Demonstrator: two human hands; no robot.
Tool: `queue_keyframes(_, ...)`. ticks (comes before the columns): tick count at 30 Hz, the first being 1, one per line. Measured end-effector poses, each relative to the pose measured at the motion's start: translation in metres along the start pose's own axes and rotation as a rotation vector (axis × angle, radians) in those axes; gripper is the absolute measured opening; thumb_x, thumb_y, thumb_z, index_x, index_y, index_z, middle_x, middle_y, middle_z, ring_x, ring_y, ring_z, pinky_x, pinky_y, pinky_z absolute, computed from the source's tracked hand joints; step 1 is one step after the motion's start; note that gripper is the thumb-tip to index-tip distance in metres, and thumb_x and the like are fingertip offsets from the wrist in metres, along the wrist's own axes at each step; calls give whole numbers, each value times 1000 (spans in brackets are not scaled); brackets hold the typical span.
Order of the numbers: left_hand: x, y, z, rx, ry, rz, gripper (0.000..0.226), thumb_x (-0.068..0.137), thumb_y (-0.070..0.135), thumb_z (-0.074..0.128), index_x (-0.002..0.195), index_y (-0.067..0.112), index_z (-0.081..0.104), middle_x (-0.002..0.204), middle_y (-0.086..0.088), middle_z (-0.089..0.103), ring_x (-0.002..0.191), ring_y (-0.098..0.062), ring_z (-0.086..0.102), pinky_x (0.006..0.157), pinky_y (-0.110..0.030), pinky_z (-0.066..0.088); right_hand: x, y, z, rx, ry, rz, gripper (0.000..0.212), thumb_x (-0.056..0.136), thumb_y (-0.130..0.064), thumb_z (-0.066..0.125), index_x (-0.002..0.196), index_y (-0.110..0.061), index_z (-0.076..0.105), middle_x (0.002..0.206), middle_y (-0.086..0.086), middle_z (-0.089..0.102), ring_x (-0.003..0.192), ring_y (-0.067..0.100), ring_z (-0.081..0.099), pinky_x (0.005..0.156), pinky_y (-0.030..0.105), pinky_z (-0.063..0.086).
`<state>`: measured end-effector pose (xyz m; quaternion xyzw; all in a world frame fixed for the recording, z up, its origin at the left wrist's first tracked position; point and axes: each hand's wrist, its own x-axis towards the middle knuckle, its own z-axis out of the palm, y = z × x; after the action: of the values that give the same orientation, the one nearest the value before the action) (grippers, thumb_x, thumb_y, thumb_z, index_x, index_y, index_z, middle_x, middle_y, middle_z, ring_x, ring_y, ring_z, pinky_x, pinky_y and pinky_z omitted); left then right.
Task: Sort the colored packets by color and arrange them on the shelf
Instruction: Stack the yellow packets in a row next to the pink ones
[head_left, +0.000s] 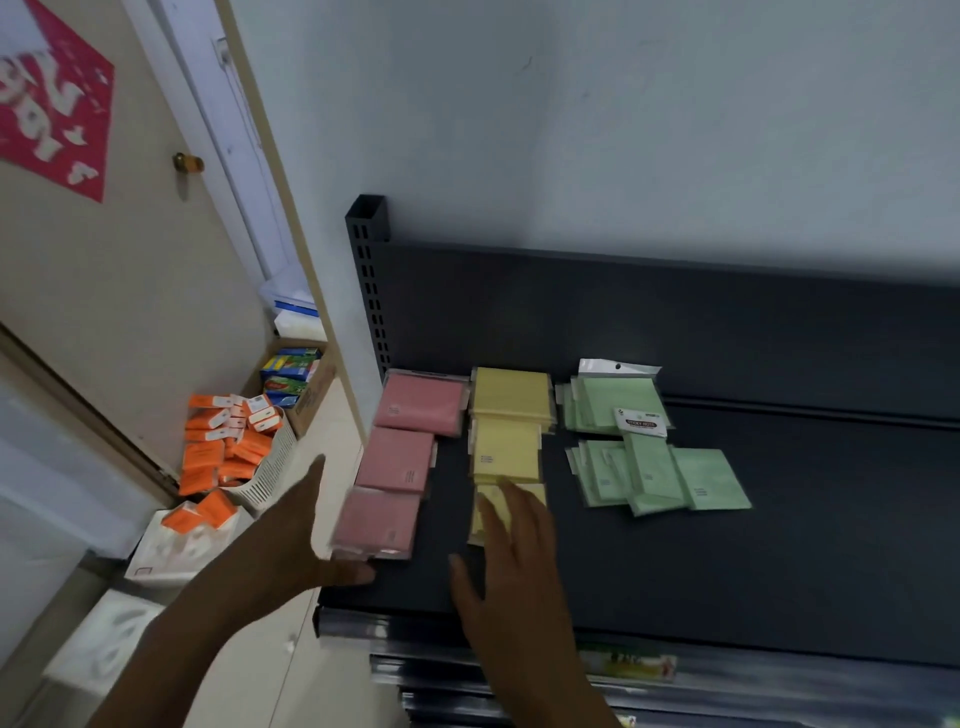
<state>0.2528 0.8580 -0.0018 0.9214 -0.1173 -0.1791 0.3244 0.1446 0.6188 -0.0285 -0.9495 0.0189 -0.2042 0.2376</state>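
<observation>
Yellow paper shows under the right hand (511, 540), whose spread, straight fingers lie flat on the nearest yellow packet (488, 512), gripping nothing. Two more yellow stacks (511, 395) run away from those fingertips toward the back panel, so the yellow column counts three piles.

Just to that hand's left, across a narrow strip of bare dark shelf (727, 571), the left hand (296, 535) is open too: its thumb reaches along the front edge of the nearest pink packet (375, 522) while the fingers stretch up past the shelf's left end. Whether the thumb actually touches the packet I cannot tell, as that corner is blurred. Beyond that packet sit two further pink packets (397, 460), making three in a tidy column parallel to the yellow one.

Farther off to the right of both hands lie the green packets (654, 470), in two loose groups: a rear stack near the back panel and a fanned spread of about five closer in. One of them carries a white header card (640, 420).

Well to the left of the left hand, below shelf level, a white basket (270, 470) holds a heap of orange packets (223, 441), too many and too jumbled to count, with two more lying just outside it.
</observation>
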Motion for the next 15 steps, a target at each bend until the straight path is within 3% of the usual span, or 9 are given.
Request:
queue_keyframes(2, -1, -13, 4, 73, -94, -73, 140, 53, 69, 83, 161, 28, 4, 165, 5, 23, 148, -17, 31, 114, -33, 36, 1, -14, 8, -30, -11, -55, 63, 89, -29, 73, 142, -9, 47, 153, 11, 37, 141, 30, 31, 111, 44, 41)
queue_keyframes(4, 1, -17, 5, 99, -109, -60, 124, 62, 64, 80, 160, 26, 16, 161, 4, 35, 143, -16, 39, 108, -30, 40, 5, -24, 17, -58, -31, -69, 62, 87, -29, 76, 140, -7, 52, 150, 12, 42, 139, 29, 33, 111, 41, 40)
queue_keyframes(8, 4, -8, 3, 99, -97, 68, 81, 78, 52, 79, 147, 42, 38, 140, 12, 60, 117, -4, 60, 97, -25, 49, 8, -42, 28, 21, -78, -94, 58, 85, -25, 78, 134, -9, 52, 137, 6, 49, 127, 19, 43, 102, 25, 47)
queue_keyframes(11, 7, -5, 1, 184, -81, 109, 78, 81, 57, 75, 148, 41, 38, 135, 12, 63, 115, -5, 62, 97, -29, 52, 4, -48, 38, 45, -126, -91, 61, 79, -25, 83, 131, -11, 53, 134, 5, 50, 121, 17, 54, 93, 20, 51)
queue_keyframes(15, 11, -6, 4, 344, -49, 122, 85, 81, 62, 70, 152, 29, 34, 133, 8, 64, 114, -8, 62, 93, -25, 52, 2, -52, 50, 33, -163, -69, 59, 77, -27, 85, 128, -10, 61, 134, 9, 55, 119, 23, 61, 88, 25, 56)
